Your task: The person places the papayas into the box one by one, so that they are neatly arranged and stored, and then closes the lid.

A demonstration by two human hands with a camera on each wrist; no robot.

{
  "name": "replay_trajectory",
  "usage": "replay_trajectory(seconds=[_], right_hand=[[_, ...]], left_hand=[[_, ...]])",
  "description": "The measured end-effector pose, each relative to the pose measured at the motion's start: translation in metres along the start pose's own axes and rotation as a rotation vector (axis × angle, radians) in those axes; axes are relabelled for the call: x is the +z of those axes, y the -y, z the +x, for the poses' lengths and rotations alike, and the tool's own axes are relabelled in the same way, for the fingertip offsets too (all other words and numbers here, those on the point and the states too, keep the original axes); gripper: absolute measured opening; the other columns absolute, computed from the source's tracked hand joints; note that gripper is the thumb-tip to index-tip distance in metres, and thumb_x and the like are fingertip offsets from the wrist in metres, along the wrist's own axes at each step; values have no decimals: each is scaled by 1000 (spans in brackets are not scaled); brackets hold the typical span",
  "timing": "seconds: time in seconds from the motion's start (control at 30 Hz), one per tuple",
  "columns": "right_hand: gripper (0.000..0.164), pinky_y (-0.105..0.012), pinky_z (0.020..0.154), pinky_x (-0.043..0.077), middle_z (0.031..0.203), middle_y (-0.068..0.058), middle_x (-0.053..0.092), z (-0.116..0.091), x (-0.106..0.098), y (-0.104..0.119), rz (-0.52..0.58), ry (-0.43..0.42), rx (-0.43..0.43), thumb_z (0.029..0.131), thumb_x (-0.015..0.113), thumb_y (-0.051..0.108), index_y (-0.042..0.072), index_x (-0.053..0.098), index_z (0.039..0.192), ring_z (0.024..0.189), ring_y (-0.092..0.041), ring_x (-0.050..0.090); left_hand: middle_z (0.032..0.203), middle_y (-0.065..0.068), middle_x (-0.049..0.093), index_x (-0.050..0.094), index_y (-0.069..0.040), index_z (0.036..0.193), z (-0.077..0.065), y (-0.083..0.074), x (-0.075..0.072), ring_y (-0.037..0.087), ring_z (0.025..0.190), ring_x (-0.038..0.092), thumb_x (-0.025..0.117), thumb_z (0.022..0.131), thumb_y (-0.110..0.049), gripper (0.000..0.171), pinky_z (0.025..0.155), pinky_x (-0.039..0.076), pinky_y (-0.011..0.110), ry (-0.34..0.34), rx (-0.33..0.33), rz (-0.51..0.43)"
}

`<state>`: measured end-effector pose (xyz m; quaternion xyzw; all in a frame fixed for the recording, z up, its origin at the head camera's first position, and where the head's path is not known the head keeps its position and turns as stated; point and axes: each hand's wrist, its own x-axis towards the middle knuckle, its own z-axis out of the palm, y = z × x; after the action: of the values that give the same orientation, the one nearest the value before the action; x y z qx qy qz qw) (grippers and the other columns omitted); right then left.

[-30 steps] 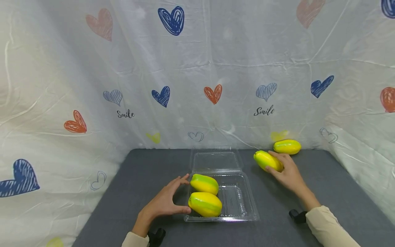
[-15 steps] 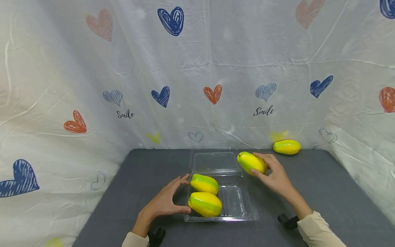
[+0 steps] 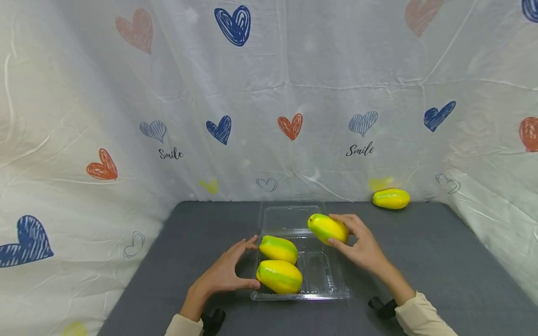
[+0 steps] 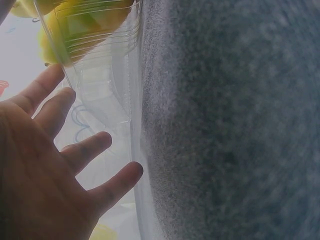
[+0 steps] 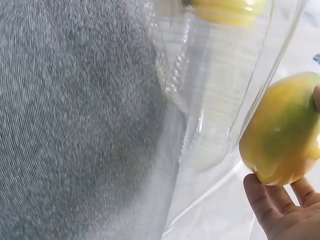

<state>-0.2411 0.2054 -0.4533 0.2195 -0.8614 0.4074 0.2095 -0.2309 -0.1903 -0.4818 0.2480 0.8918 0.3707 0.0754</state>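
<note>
My right hand [image 3: 362, 243] grips a yellow-green papaya [image 3: 328, 228] between thumb and fingers, raised over the back right part of a clear plastic clamshell box [image 3: 323, 295]. In the right wrist view the held papaya [image 5: 280, 132] is beside the box wall. Two more papayas, a rear one [image 3: 278, 249] and a front one [image 3: 279, 276], lie side by side in the left half of the box. My left hand [image 3: 224, 268] spreads its fingers and thumb at the box's left side. The left wrist view shows its fingertips [image 4: 64, 95] close against the clear wall.
One further papaya [image 3: 391, 199] lies at the table's back right edge. The lid [image 3: 292, 218] of the box is folded back, flat on the grey table [image 3: 201, 228]. Behind hangs a white curtain [image 3: 252, 163] printed with hearts.
My right hand has carried its papaya leftward from the table's right side to over the box. The left hand and the two papayas in the box have stayed put.
</note>
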Motion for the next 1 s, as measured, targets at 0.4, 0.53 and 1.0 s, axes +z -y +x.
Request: replay_trajectory(seconds=[0.4,0.53,1.0], right_hand=[[62,-25,84,54,130,0,60,-3,9,8,22,35,-3,84,85,18,19,61,140,107,-6,57],[61,-26,85,54,130,0,59,-4,12,10,34,50,-6,85,84,19,20,60,140,108,-6,57],[60,-46,96,54,134,1,60,-9,24,10,35,109,-2,86,83,25,20,60,141,119,-16,59]], left_hand=[[167,-22,24,47,-46,138,0,1,0,37,158,18,84,76,-58,73,113,25,78,-1,8,2],[167,-21,24,47,-46,138,0,0,-1,37,158,17,84,76,-58,73,113,25,78,-1,8,2],[167,-22,24,47,-48,138,0,0,0,35,158,18,84,76,-58,73,113,26,78,-4,-6,9]])
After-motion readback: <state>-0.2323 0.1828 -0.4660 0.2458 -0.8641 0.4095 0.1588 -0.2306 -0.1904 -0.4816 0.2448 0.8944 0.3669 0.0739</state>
